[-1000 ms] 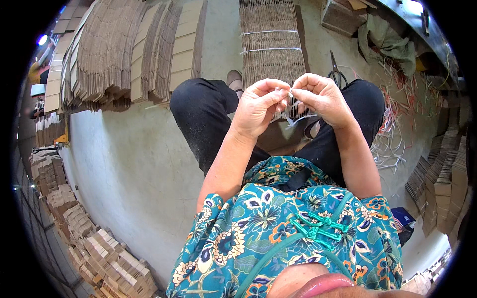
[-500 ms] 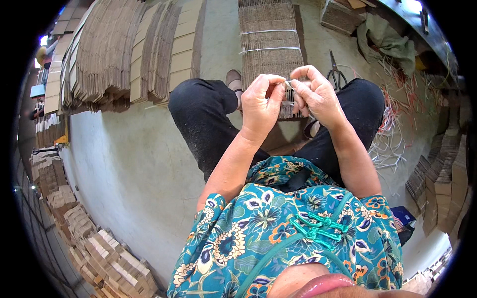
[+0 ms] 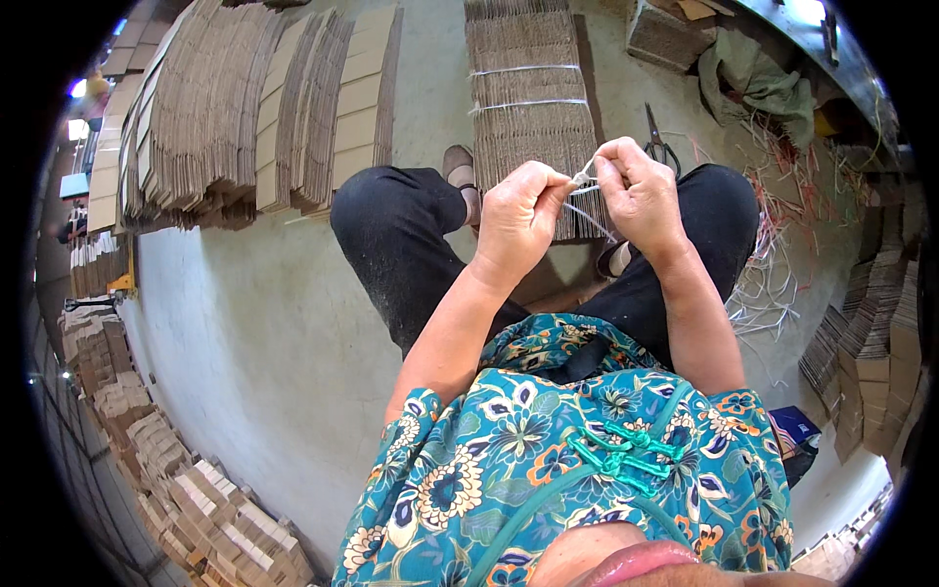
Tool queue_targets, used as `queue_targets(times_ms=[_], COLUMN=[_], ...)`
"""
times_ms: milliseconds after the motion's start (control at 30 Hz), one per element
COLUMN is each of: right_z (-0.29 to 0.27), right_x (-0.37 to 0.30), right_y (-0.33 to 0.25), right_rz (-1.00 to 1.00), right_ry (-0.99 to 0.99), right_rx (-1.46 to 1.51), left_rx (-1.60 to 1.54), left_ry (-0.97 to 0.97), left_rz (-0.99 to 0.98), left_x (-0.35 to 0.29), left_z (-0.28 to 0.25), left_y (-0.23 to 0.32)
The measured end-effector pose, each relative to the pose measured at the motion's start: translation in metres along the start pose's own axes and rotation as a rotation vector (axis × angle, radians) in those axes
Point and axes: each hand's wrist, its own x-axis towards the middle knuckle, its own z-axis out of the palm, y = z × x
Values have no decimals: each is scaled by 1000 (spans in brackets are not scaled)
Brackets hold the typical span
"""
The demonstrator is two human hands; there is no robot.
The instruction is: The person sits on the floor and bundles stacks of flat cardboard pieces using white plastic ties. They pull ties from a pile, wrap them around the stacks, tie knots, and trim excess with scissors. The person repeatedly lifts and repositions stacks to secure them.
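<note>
Between my two hands a white plastic strap is pulled, with what looks like a knot or loop in it. My left hand pinches one part of it between thumb and fingers. Just to the right, my right hand grips the other part, its fingers curled in. A loose length of the strap hangs below the hands. Under and beyond them lies a long bundle of corrugated cardboard pieces, standing on edge between my feet. White straps cross the bundle farther away. The strap's ends inside my fingers are hidden.
Black scissors lie on the floor right of the bundle. Tangled strap scraps spread beyond my right knee. Large cardboard stacks stand at the far left, more at the right. A green cloth sack lies at the far right.
My hands have turned and drawn slightly apart, with the strap now stretched between them. The fingers of my right hand, spread before, have curled in. More of the loose strap shows below.
</note>
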Motion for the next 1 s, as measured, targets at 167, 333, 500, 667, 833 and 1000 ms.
queue_targets(times_ms=[167,333,500,667,833,1000], right_z=[-3,-15,-17,14,41,75], right_x=[9,29,84,93,97,136], right_y=[1,22,60,164,244,267], right_rz=[93,-76,5,259,722,970], right_ry=[-5,-14,-140,-86,94,168], right_rx=[113,-68,-76,-128,-112,-9], left_rx=[52,280,997,1129,879,-209], left_ry=[-179,-183,386,580,141,113], left_rz=[3,-155,-118,90,-310,-576], left_x=[12,29,64,124,167,203], left_z=[-16,-45,-237,-292,-229,-292], left_y=[18,23,-43,-133,-238,-374])
